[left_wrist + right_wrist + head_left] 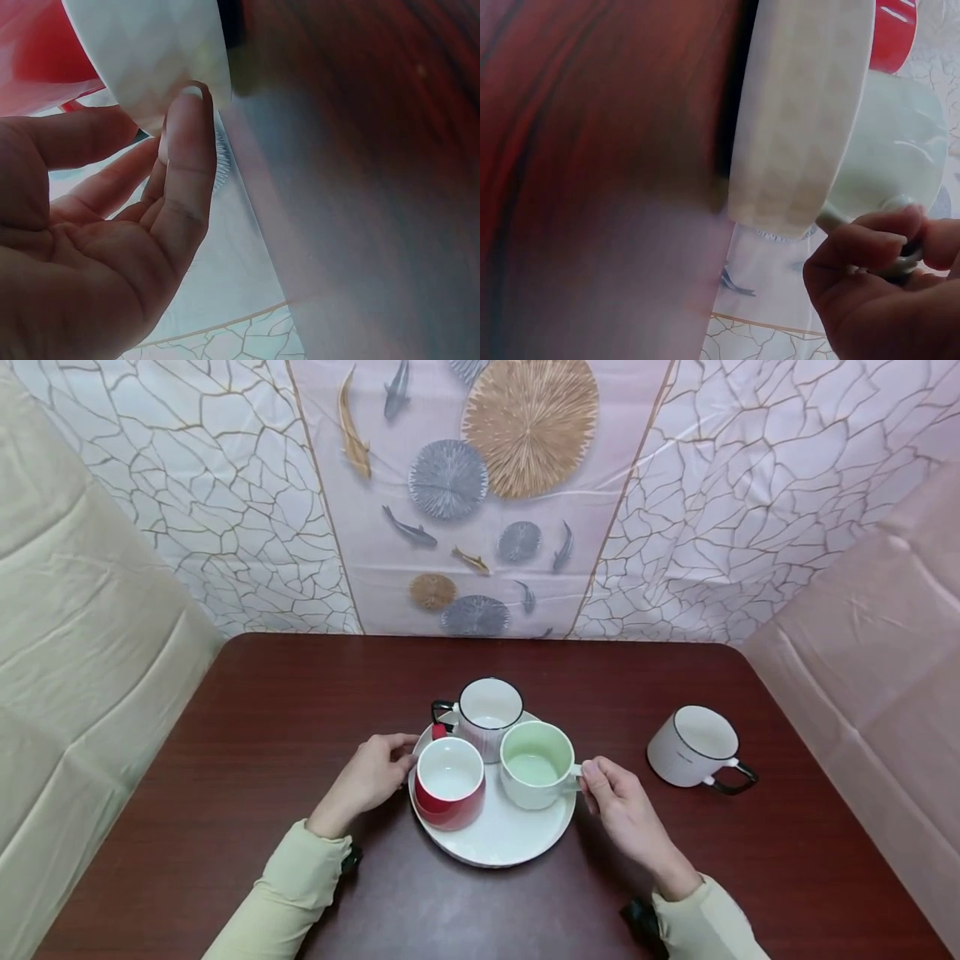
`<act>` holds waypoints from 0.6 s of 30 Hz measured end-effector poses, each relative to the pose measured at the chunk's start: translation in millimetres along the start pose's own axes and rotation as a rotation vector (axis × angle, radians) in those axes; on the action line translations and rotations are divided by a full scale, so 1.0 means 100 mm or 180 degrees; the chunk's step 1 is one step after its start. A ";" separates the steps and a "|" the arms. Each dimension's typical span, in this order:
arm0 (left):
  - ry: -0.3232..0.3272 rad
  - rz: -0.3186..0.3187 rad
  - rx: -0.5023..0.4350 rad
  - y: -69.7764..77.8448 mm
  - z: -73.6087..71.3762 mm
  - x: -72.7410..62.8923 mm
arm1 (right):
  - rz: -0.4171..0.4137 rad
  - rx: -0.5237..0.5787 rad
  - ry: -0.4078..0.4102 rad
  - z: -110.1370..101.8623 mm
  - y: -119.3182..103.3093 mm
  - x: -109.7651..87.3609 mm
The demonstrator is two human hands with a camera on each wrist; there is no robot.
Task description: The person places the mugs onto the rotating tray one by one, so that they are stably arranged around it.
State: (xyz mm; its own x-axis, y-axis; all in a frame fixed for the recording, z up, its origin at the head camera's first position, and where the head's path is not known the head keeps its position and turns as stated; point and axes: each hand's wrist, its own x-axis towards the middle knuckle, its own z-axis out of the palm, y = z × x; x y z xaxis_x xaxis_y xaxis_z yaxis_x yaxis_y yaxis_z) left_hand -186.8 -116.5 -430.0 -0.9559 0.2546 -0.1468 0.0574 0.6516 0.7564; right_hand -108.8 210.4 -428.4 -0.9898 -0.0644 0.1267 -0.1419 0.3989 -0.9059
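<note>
A round white plate (502, 843) with a faceted outer wall (795, 135) carries three mugs. The red mug (450, 814) with a white inside stands at its left, its red handle towards the back. Behind it is a white mug (480, 739) with a black rim and black handle. The pale green mug (531, 793) stands on the right, its handle outward. My left hand (372, 774) grips the plate's left edge, thumb and fingers at the wall in the left wrist view. My right hand (622, 810) pinches the green mug's handle, fingers curled through it in the right wrist view.
Another white mug (686, 756) with a dark rim and black handle stands on the right of the dark red-brown table (300, 693). A patterned cloth (652, 568) hangs behind the table. Padded pale panels (67, 693) flank both sides.
</note>
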 end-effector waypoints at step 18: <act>-0.0032 -0.0080 -0.0028 -0.03 -0.02 0.01 | 0.0287 -0.0155 0.0075 0.03 0.00 0.13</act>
State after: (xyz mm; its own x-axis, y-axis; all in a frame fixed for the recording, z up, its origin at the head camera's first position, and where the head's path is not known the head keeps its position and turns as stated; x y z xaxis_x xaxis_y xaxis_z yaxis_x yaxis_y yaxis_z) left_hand -188.7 -119.4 -431.7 -0.9540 0.2454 -0.1720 0.0308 0.6514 0.7581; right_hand -121.7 206.5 -428.2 -0.9984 -0.0050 0.0556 -0.0520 0.4460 -0.8935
